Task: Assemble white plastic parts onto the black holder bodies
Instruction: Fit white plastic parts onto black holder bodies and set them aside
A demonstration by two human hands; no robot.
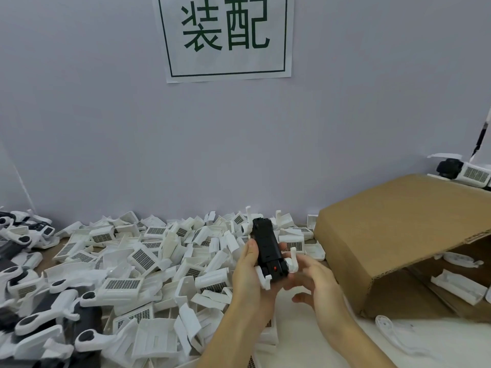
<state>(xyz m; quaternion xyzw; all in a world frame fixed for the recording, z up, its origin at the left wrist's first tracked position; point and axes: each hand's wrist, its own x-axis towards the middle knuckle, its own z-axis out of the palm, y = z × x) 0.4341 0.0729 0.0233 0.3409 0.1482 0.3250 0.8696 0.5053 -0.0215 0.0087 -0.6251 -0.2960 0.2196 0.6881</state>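
A black holder body is held upright above the table, long axis pointing away from me, with a small red spot near its lower end. My left hand grips it from the left, thumb along its side. A white plastic bracket clings to the body's lower end, one arm sticking up on the right. My right hand holds that lower right end, fingers curled beneath the body and by the white arm.
A large heap of loose white plastic parts covers the table's left and middle. Finished black-and-white units lie at the far left. A tipped cardboard box holding white parts stands at right, another white piece before it.
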